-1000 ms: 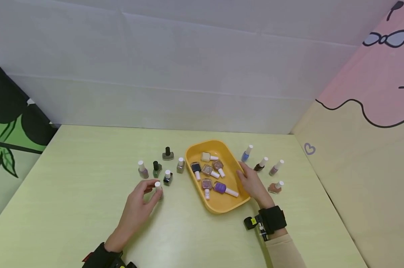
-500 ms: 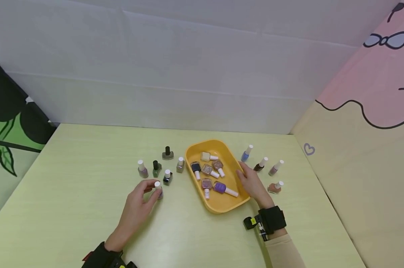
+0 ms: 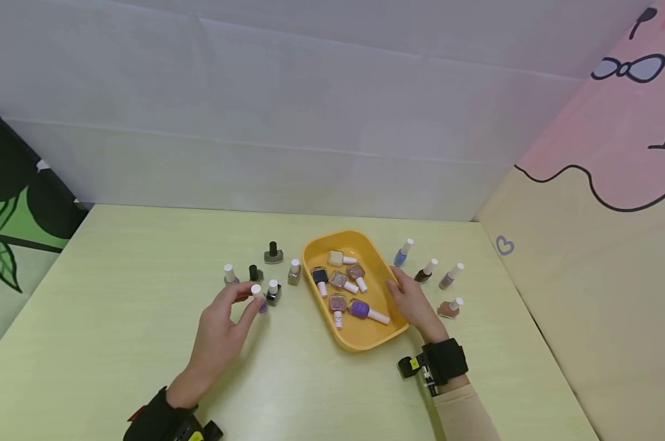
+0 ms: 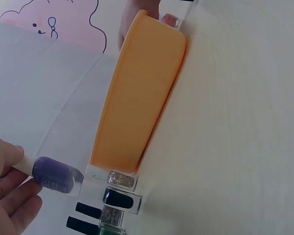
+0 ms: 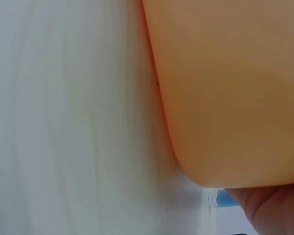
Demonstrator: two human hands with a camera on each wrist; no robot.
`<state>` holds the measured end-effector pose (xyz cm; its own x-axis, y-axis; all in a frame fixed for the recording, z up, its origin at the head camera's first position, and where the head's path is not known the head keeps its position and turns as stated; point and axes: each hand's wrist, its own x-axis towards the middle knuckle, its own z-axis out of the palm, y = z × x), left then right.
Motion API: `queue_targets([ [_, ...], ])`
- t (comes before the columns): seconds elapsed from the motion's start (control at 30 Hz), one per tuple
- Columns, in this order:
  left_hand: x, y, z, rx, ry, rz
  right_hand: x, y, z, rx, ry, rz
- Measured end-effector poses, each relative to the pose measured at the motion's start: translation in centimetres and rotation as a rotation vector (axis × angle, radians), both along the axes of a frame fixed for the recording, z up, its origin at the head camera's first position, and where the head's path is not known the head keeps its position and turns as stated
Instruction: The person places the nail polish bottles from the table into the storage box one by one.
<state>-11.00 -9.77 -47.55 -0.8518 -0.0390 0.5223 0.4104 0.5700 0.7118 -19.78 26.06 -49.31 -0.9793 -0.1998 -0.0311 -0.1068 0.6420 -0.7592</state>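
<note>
My left hand pinches a purple nail polish bottle by its white cap. The bottle hangs above the table, cap uppermost in the head view, left of the yellow tray. With my right hand I grip the tray's right rim; part of that hand is hidden behind the tray wall in the right wrist view. Several nail polish bottles lie in the tray, among them a purple bottle and a dark bottle.
Left of the tray stand several bottles, including a black-capped one, a dark one with a white cap and a clear-glass one. Right of it are a blue bottle, a dark bottle and a pinkish bottle.
My left hand has raised the purple nail polish bottle off the table, slightly up in the view. My right hand keeps its grip on the tray, which stays in place.
</note>
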Motion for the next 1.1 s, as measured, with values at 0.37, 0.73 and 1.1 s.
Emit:
queue_targets([
  [0.37, -1.4, 1.1, 2.4, -0.076, 0.049, -0.078, -0.2, 0.0, 0.0, -0.007, 0.012, 0.015],
  [0.73, -3.6, 3.6, 4.5, -0.189, 0.214, -0.303, 0.0, 0.0, 0.1, -0.011, -0.008, -0.009],
  [1.1, -5.0, 7.8, 5.6, -0.350, 0.297, -0.539, 0.0, -0.1, 0.1, -0.021, 0.002, -0.003],
])
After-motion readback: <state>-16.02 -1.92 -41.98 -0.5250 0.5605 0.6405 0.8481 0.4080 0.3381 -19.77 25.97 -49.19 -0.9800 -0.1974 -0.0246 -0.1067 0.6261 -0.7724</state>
